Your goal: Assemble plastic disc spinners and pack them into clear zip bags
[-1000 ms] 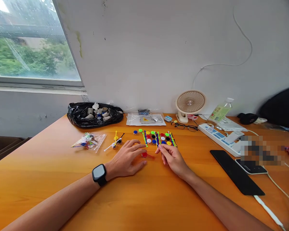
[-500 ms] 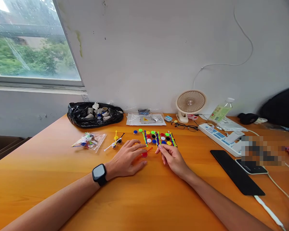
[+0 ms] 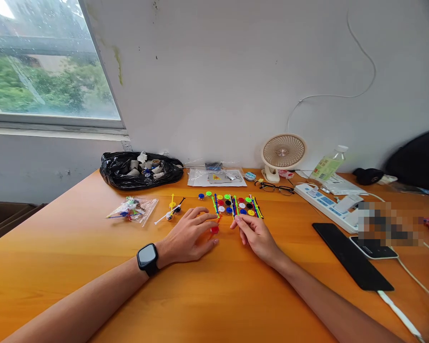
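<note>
Left hand [image 3: 192, 236]: loosely spread, gripping nothing visible.
Right hand [image 3: 256, 234]: half curled; whether it holds anything cannot be told.
Red round plastic spinner [image 3: 215, 230]: on orange-brown wooden bench [image 3: 200, 300], between both hands.

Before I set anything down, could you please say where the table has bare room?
Bare table lies between the forearms, and left of the watch, nearer than the clear bag. The red spinner is between left hand and right hand; beyond them, discs and sticks crowd together, as do things around the power strip.
</note>
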`<state>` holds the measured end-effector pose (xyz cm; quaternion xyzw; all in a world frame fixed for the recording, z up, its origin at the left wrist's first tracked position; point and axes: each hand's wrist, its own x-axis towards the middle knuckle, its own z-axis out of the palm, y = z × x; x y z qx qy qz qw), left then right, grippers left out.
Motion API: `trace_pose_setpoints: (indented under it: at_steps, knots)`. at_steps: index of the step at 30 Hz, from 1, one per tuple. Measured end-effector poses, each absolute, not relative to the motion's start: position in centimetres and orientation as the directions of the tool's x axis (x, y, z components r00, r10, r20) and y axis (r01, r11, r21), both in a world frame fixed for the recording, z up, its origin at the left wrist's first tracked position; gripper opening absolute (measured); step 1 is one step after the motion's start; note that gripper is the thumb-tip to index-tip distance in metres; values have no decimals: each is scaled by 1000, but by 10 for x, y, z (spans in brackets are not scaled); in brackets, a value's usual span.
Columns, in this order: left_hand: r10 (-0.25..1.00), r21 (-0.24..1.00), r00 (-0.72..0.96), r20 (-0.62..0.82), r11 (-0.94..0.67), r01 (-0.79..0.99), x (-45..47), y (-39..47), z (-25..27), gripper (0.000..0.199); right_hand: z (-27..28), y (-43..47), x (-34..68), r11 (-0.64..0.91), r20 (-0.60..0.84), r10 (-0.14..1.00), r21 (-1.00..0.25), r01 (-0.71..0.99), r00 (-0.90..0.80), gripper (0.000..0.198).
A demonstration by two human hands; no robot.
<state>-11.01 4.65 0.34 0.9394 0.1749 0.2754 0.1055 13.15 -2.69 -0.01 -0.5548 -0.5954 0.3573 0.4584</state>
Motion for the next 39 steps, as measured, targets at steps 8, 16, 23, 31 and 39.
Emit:
trace_pose_setpoints:
  at_steps: [8,16,23,31,39]
  knots:
    - [388,294,787,479,-916,272,-110,46,3,34,-2,-27,131,129,149,988,-934,332,34,46]
    - [366,257,791,490,-928,270,-110,46,5,30,-5,-27,131,142,169,985,-914,379,39,46]
    - [441,147,709,551,-887,437,-116,55,0,14,-5,-29,124,324,346,933,-689,649,-98,27]
    - [553,146,579,599,-786,600,-132,78,0,36,-10,-28,113,453,336,882,-408,793,-331,41]
    - [478,326,739,475,-875,357,-114,59,-9,43,1,-37,113,552,344,834,-502,666,-432,24]
